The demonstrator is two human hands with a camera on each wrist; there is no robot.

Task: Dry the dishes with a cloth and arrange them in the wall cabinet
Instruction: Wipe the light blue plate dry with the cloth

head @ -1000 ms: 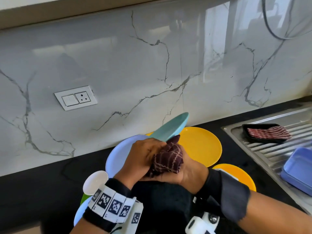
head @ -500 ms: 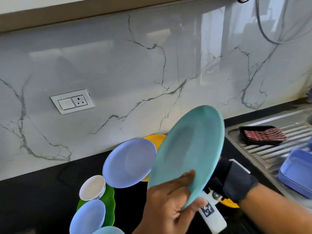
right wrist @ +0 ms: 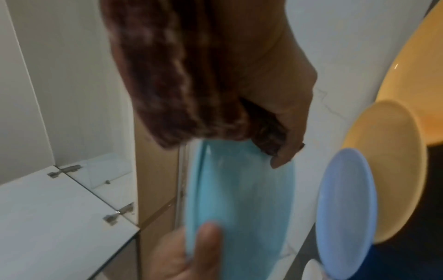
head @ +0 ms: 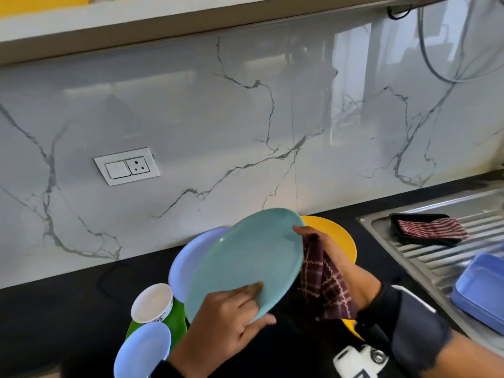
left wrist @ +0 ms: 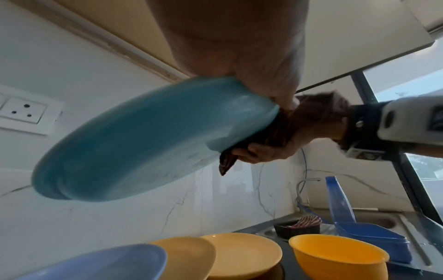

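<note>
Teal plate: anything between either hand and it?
Left hand grips the teal plate bare at its near rim. Right hand holds the far rim with the maroon checked cloth bunched between palm and plate; only its thumb touches the plate directly.

Black wrist strap (head: 409,320) — white camera (head: 354,361)

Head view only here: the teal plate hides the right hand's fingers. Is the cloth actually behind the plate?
Observer: Yes. In the left wrist view the right hand curls its fingers round the cloth, against the teal plate's underside near the rim.
Operator: And the yellow thing half hidden under the right forearm?
Observer: A yellow bowl, upright beside the yellow plates.
</note>
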